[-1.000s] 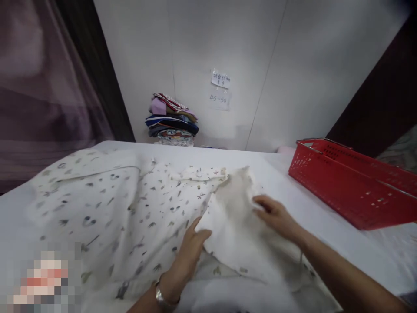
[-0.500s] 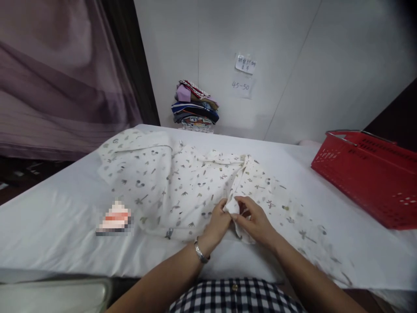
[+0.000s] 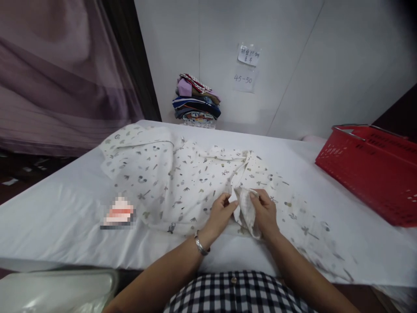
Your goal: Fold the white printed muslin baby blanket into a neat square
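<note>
A white garment (image 3: 198,182) with small grey, green and brown prints lies spread over the table, wide and creased. Its near edge is lifted between my two hands. My left hand (image 3: 221,215), with a silver bracelet at the wrist, pinches the cloth beside a front opening, thumb and fingers close together. My right hand (image 3: 265,213) grips a turned-back flap of the same garment, showing its paler inner side. The fingertips of the right hand are partly hidden behind the cloth.
A white-covered table (image 3: 61,217) runs under everything. On the right stands a red plastic basket (image 3: 368,169) with metal handles. Folded clothes (image 3: 197,102) are stacked by the back wall, near paper signs (image 3: 246,69). A blurred-out patch (image 3: 119,213) lies left of the garment.
My right hand has moved right and turned the garment's edge back, opening a flap. The left hand stays almost in place, now slightly apart from the right.
</note>
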Demonstrator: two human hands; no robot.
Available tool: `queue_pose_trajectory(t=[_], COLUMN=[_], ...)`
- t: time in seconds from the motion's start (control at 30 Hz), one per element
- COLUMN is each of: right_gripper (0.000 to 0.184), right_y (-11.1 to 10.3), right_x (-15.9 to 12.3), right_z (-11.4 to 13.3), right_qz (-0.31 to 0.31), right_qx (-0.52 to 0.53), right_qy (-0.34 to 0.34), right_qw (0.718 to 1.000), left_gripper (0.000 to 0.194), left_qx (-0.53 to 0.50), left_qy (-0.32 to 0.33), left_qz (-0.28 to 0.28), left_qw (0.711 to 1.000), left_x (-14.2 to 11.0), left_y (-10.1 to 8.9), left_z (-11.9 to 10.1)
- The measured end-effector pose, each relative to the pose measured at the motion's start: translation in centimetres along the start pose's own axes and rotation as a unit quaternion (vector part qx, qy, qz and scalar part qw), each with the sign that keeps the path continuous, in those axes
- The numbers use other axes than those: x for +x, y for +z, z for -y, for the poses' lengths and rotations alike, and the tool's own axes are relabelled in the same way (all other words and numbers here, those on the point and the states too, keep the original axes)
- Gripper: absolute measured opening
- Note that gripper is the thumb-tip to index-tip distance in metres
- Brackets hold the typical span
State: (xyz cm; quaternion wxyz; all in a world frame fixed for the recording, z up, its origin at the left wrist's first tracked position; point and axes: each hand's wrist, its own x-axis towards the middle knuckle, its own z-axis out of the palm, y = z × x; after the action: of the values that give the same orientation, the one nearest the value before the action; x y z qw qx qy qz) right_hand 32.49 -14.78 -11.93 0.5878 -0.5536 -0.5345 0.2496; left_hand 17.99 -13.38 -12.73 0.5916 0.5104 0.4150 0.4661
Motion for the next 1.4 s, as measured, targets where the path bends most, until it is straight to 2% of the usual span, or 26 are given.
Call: queue_pose_trajectory(t=[0.13,0.27,0.43,0.57,0.83,1.03,1.23,1.4], right_gripper=[0.015,0.012,0.008,0.004,0.013,0.016,0.023,0.024], right_y=[0.3,0.8,0.6,0.2,0.5,0.3,0.0,-0.1], right_x=[-0.5,-1.4,-1.3,-0.8,-1.3,-1.2,-1.2,-1.3], right_z=[-0.8,-1.4,-1.6,-1.7,-1.0,-0.7,-0.7,-0.3], right_qz=[0.011,0.019,0.051,0.033,0.092,0.108,0.142,0.163], right_qx=[-0.010,-0.020,-0.009,-0.020,-0.027,-0.016,-0.002,-0.017], right_qy=[-0.036,-0.046,-0.100,-0.126,-0.134,-0.128,-0.160,-0.171], right_qw=[0.999,0.999,0.994,0.991,0.986,0.986,0.977,0.972], left_gripper=[0.022,0.025,0.029,0.027,0.028,0.026,0.019,0.016], left_qx=[-0.010,0.002,0.007,0.032,0.028,0.069,0.151,0.139], left_qy=[-0.011,-0.013,-0.012,0.005,-0.009,0.032,0.089,0.104], left_qz=[0.024,0.027,0.033,0.031,0.046,0.048,0.041,0.073], left_qw=[1.000,1.000,0.999,0.999,0.999,0.996,0.984,0.982], left_x=[-0.3,-0.5,-0.6,-0.7,-0.8,-0.9,-1.0,-1.1], left_y=[0.3,0.5,0.4,0.1,0.2,0.2,-0.1,-0.6], left_z=[-0.1,-0.5,-0.5,-0.1,-0.6,-0.8,-0.4,-0.4])
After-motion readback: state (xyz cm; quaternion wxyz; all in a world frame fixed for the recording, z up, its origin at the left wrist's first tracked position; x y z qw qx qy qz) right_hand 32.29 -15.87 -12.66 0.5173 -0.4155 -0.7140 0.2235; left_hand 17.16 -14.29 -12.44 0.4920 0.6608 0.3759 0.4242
